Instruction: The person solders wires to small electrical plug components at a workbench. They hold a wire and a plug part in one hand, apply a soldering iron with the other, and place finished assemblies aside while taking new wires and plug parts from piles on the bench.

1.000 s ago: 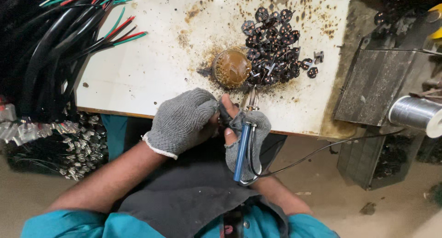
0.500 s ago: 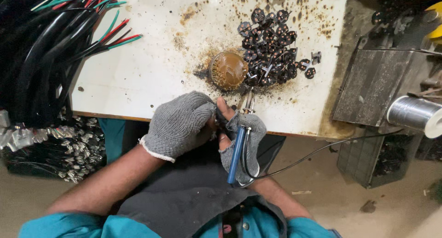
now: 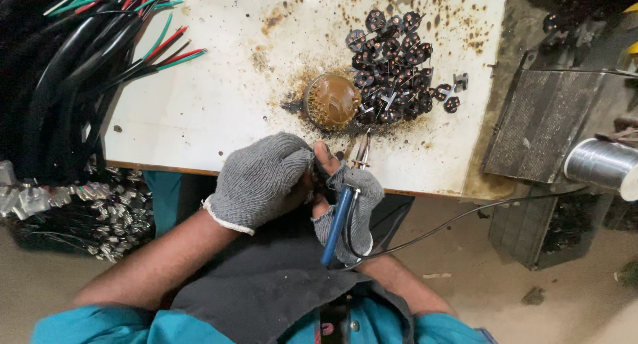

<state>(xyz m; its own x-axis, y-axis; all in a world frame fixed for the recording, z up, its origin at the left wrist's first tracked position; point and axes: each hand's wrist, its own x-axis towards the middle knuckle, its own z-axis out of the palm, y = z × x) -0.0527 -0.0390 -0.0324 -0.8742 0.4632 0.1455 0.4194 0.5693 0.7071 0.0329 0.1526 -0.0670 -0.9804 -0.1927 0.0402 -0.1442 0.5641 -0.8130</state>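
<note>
Your two gloved hands meet at the near edge of the stained white surface (image 3: 199,111). Your left hand (image 3: 262,181), in a grey knit glove, curls shut over something too hidden to name. Your right hand (image 3: 349,208), in a glove with bare fingertips, closes its fingers (image 3: 323,159) around one blue-handled soldering iron (image 3: 344,208), whose metal tip rises just beyond the fingertips. A black cord (image 3: 452,221) trails away from the iron to the right.

Just past the fingers sits one small round tin (image 3: 331,101), filled with brown paste and ringed by scorch marks. Touching it on the right lies a heap of small black round parts (image 3: 395,65), too many and too tangled to count.

Far left of the fingers, a thick bundle of black cables (image 3: 53,85) with red and green wire ends spreads over the surface. Well to the right lie a dark metal plate (image 3: 541,124) and one spool of silver wire (image 3: 601,164).
</note>
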